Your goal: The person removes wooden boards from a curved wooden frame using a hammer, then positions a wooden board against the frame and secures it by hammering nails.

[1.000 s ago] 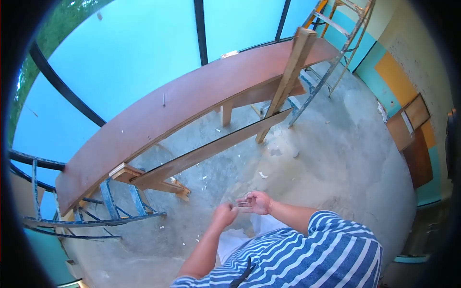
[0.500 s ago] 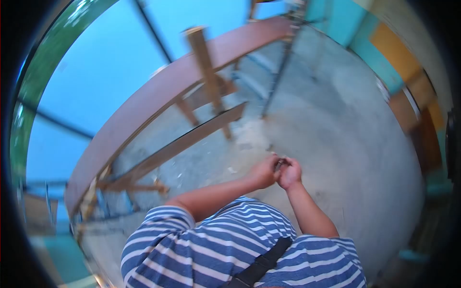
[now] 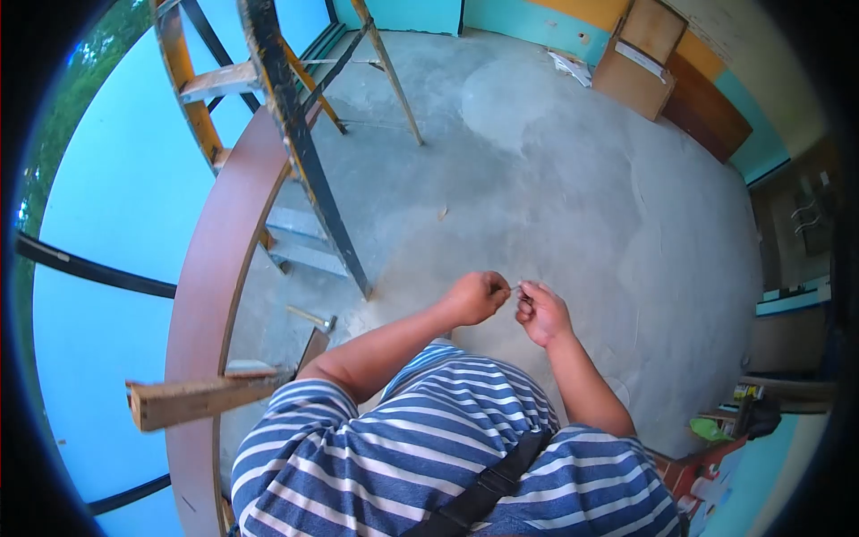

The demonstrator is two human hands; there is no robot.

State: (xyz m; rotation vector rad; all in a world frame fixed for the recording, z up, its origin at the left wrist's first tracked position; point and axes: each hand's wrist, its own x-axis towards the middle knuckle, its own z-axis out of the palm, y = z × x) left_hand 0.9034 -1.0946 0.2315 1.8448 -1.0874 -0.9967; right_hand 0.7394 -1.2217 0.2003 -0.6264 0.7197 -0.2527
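In front of my striped shirt, both hands are raised close together above the concrete floor. My left hand (image 3: 479, 298) is closed, its thumb and fingers pinched on one end of a small thin object (image 3: 514, 288). At the other end of that object are the pinched fingertips of my right hand (image 3: 542, 313). The object looks like a nail or a short piece of wire, too small to tell which.
A stepladder (image 3: 309, 170) stands ahead on the left, beside a long curved brown panel (image 3: 210, 259). A wooden post (image 3: 201, 403) juts out at the lower left. A hammer (image 3: 311, 318) lies on the floor. Boards (image 3: 631, 76) lean on the far wall; a red shelf with items is at the lower right.
The view has swung right, bringing the ladder nearer and the hammer into sight. My hands were together half a second ago and are now slightly apart, with the thin object between them.
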